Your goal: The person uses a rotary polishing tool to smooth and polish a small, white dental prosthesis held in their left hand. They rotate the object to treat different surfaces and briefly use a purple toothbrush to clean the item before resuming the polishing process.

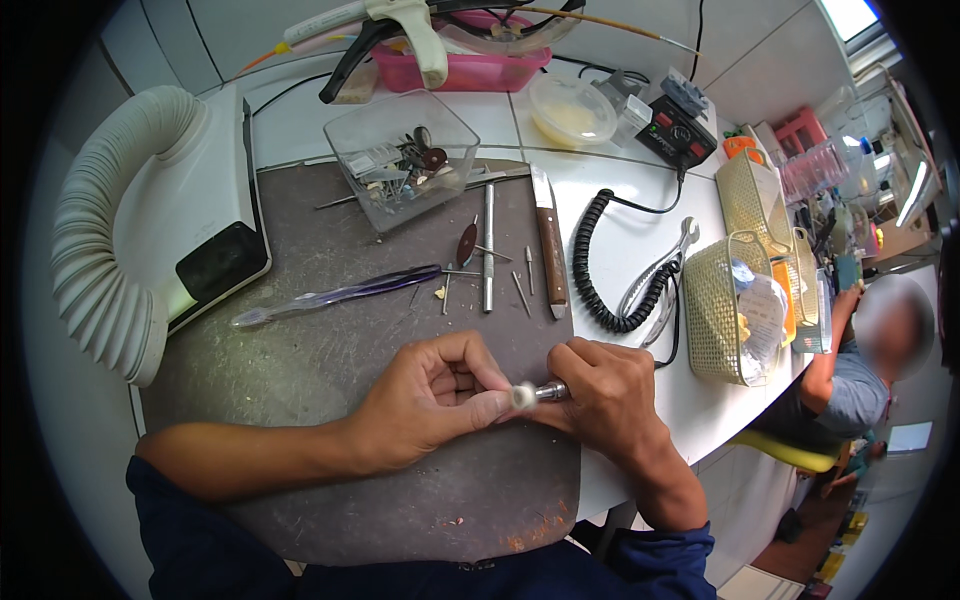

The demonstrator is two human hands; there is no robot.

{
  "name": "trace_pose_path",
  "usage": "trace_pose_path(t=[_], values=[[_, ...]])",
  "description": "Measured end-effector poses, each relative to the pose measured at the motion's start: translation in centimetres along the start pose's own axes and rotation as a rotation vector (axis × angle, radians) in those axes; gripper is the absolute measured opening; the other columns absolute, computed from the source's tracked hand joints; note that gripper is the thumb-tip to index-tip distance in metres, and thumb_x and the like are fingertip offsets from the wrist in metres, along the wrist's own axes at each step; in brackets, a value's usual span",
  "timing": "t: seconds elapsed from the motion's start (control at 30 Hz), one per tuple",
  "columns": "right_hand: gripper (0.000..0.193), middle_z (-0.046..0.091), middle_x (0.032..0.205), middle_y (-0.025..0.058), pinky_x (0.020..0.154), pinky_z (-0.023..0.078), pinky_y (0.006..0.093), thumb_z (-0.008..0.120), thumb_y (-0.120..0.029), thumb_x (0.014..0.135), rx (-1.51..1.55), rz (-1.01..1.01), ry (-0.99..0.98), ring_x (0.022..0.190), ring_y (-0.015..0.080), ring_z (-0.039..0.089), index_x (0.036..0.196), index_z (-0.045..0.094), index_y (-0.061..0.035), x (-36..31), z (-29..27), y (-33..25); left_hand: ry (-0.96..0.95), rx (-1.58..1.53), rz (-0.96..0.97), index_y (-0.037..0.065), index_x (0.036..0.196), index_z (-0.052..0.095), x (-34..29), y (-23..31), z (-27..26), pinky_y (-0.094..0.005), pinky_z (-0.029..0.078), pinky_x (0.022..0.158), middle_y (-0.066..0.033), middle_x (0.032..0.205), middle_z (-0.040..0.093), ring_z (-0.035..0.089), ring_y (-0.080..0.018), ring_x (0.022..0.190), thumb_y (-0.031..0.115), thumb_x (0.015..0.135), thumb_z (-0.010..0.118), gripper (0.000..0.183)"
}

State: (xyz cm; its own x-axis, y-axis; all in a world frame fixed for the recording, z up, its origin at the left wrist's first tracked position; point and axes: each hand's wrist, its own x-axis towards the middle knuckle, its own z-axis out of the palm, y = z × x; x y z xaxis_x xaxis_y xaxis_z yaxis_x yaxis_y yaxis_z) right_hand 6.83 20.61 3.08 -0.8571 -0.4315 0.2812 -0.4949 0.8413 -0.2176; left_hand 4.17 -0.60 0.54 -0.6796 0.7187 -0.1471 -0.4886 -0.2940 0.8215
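My right hand [610, 395] is closed round a metal rotary handpiece [551, 391] over the near part of the grey mat [330, 380]. A small whitish bit [523, 397] sits at its tip, slightly blurred. My left hand [440, 395] comes in from the left with thumb and forefinger pinched right at that bit. What the left fingers hold, if anything, is too small and hidden to make out. Beyond the hands lie a clear purple toothbrush [345, 293], a metal rod [489, 250], a brown disc bit [466, 244], several thin burs and a wooden-handled knife [549, 245].
A white machine with a ribbed hose [85, 235] stands left. Behind the mat are a clear box [390, 205] of bits, a pink basket [465, 72] and a round tub [572, 112]. A coiled cord [583, 265] leads to a control box [680, 130]. Woven baskets [712, 335] and a person [855, 385] are right.
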Motion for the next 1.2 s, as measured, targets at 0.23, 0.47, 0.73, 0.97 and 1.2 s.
trace_pose_path(t=[0.23,0.47,0.73,0.97,1.2], values=[[0.048,0.049,0.057,0.0004,0.042,0.044,0.0290,0.081,-0.047,0.062,0.003,0.001,-0.008,0.048,0.0161,0.057,0.063,0.050,-0.0107,0.1,-0.1,0.1,0.001,-0.023,0.006,0.002,0.092,0.053,0.2,0.1,0.1,-0.0226,0.051,0.082,-0.0071,0.094,0.063,0.061,-0.0094,0.088,0.005,0.089,0.064,0.011],[0.050,0.049,0.057,0.0006,0.042,0.043,0.0292,0.080,-0.050,0.063,-0.006,0.015,-0.005,0.047,0.0167,0.057,0.063,0.049,-0.0105,0.0,-0.1,0.1,-0.006,-0.017,0.016,0.002,0.093,0.054,0.1,0.0,0.1,-0.0226,0.051,0.083,-0.0067,0.094,0.063,0.062,-0.0097,0.089,0.005,0.089,0.064,0.011],[0.054,0.049,0.054,0.0008,0.040,0.042,0.0290,0.076,-0.056,0.064,-0.026,0.038,-0.004,0.045,0.0169,0.056,0.061,0.048,-0.0101,-0.1,-0.2,0.4,0.031,0.004,-0.057,0.004,0.088,0.052,0.0,1.1,0.7,-0.0236,0.046,0.079,-0.0044,0.089,0.055,0.055,-0.0090,0.084,0.005,0.086,0.065,0.014],[0.053,0.047,0.054,0.0000,0.040,0.042,0.0288,0.076,-0.056,0.064,-0.026,0.000,0.019,0.044,0.0163,0.055,0.062,0.048,-0.0108,0.1,0.0,0.0,0.020,-0.010,-0.038,0.003,0.091,0.054,0.0,0.4,0.4,-0.0224,0.049,0.081,-0.0049,0.092,0.059,0.058,-0.0078,0.085,0.006,0.087,0.066,0.013],[0.051,0.045,0.057,-0.0010,0.039,0.041,0.0281,0.077,-0.054,0.064,-0.016,-0.006,0.020,0.044,0.0150,0.053,0.063,0.048,-0.0116,0.0,-0.1,0.2,0.005,0.031,-0.025,0.002,0.094,0.055,0.0,0.1,0.0,-0.0229,0.051,0.083,-0.0061,0.094,0.062,0.060,-0.0084,0.088,0.007,0.088,0.066,0.013]])
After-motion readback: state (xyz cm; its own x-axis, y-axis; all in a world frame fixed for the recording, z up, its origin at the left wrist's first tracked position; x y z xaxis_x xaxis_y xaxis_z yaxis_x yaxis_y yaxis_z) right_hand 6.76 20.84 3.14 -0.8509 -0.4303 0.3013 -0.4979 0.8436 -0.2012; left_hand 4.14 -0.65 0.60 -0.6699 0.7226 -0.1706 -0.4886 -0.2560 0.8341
